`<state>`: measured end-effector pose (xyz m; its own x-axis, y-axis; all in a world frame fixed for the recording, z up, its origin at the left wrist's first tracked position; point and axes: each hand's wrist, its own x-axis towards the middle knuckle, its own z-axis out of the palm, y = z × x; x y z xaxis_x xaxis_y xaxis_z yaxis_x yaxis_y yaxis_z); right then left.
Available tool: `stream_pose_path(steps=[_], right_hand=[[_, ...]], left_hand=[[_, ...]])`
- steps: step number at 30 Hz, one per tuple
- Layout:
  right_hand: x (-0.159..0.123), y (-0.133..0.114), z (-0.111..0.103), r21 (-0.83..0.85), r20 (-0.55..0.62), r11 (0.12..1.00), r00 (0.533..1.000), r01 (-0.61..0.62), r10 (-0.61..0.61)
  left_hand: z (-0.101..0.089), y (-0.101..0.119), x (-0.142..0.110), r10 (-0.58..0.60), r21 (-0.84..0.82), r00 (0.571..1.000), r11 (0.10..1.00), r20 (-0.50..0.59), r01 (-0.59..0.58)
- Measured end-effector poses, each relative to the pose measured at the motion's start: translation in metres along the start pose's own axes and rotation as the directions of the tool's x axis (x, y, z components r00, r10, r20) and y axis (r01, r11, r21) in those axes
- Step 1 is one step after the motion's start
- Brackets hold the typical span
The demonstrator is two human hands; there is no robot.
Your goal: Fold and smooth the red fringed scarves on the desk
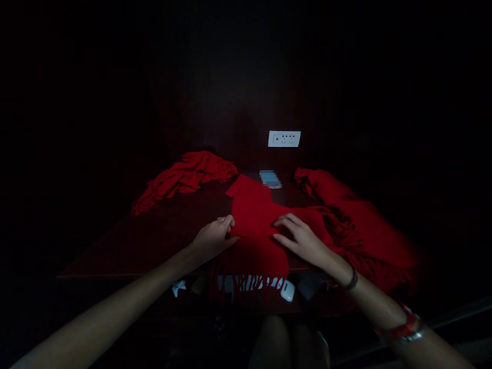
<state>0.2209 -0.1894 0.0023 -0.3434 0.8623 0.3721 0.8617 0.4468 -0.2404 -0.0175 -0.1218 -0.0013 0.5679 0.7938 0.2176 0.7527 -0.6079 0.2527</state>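
A red scarf [253,218] with a fringed near end lies on the dark table in front of me, partly folded over itself. The fringe hangs past the table's front edge. My left hand [215,234] is at the scarf's left edge, its fingers curled in against the cloth and its thumb lying lower on it. My right hand [302,240] rests over the scarf's right side, with thumb and fingers apart and the fingertips touching the cloth.
Another crumpled red scarf [192,171] lies at the back left of the table [126,251]. More red fabric [357,220] is heaped along the right. A blurred phone-like rectangle [270,179] lies below a wall socket [284,139]. Under the table edge sits a small white case [287,291].
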Motion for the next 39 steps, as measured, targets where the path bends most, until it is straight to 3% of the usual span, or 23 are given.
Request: stream_pose_path(steps=[5, 8, 11, 15, 21, 25, 31, 35, 39], right_hand=[[-0.024, -0.028, 0.001, -0.278, -0.017, 0.948, 0.987, -0.158, 0.159], [-0.019, -0.035, 0.007, -0.4, -0.031, 0.873, 0.957, -0.277, 0.29], [-0.01, -0.038, 0.009, -0.431, 0.032, 0.845, 0.931, -0.316, 0.364], [-0.002, -0.041, 0.005, -0.423, 0.137, 0.856, 0.913, -0.297, 0.384], [0.006, -0.05, -0.02, -0.552, -0.039, 0.792, 0.957, -0.26, 0.287], [-0.005, -0.056, -0.02, -0.544, -0.083, 0.783, 0.948, -0.302, 0.308], [-0.031, -0.044, 0.007, -0.452, -0.121, 0.794, 0.91, -0.407, 0.397], [-0.026, -0.042, 0.015, -0.348, -0.038, 0.837, 0.898, -0.422, 0.438], [-0.018, -0.041, 0.003, -0.297, 0.016, 0.848, 0.886, -0.439, 0.464]], left_hand=[[-0.002, 0.016, 0.002, -0.15, 0.188, 0.988, 0.972, 0.043, 0.139], [-0.004, 0.028, 0.003, -0.196, 0.285, 0.98, 0.941, 0.025, 0.181], [-0.004, 0.034, 0.004, -0.215, 0.34, 0.976, 0.92, 0.02, 0.196], [-0.003, 0.033, 0.004, -0.201, 0.377, 0.979, 0.906, -0.02, 0.194], [-0.003, 0.038, 0.008, -0.184, 0.362, 0.982, 0.914, -0.032, 0.183], [0.001, 0.041, 0.006, -0.202, 0.345, 0.979, 0.918, -0.017, 0.195], [0.002, 0.036, 0.005, -0.067, 0.373, 0.997, 0.925, -0.03, 0.073], [-0.004, 0.034, 0.009, -0.131, 0.358, 0.991, 0.927, 0.033, 0.111], [-0.01, 0.034, 0.009, -0.122, 0.354, 0.992, 0.928, 0.008, 0.111]])
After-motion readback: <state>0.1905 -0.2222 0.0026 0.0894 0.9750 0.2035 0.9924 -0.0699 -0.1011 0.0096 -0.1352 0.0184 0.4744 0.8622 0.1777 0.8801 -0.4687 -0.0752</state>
